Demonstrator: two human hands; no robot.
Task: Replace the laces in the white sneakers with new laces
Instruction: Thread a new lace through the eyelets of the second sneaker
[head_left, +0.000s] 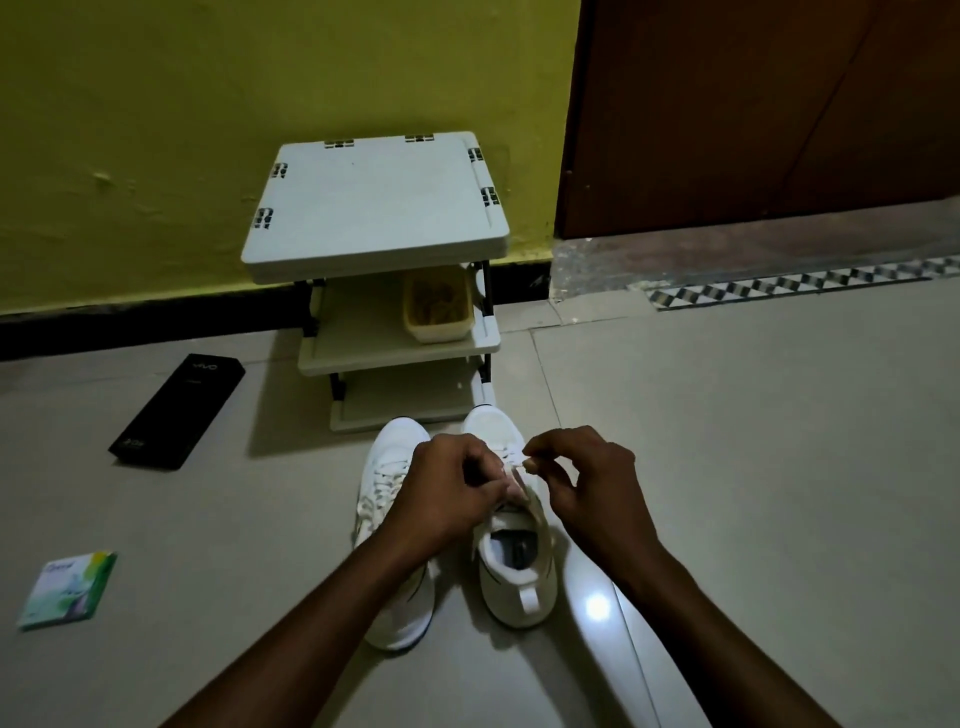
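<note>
Left grip (451, 486) and right grip (589, 486) pinch the lace (511, 460) on right sneaker (519, 577); rack (374, 208) just beyond.

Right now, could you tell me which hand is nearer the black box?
Left. The left hand, over the sneakers, is right of the black box; the right hand is farther right.

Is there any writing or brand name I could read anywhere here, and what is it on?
"vivo": on the far end of the black box lying on the floor.
Small mark at the black box's near end: too blurred to read.
Printed word along the top of the green and white packet: too blurred to read.
White sneakers: no text that can be read.
</note>
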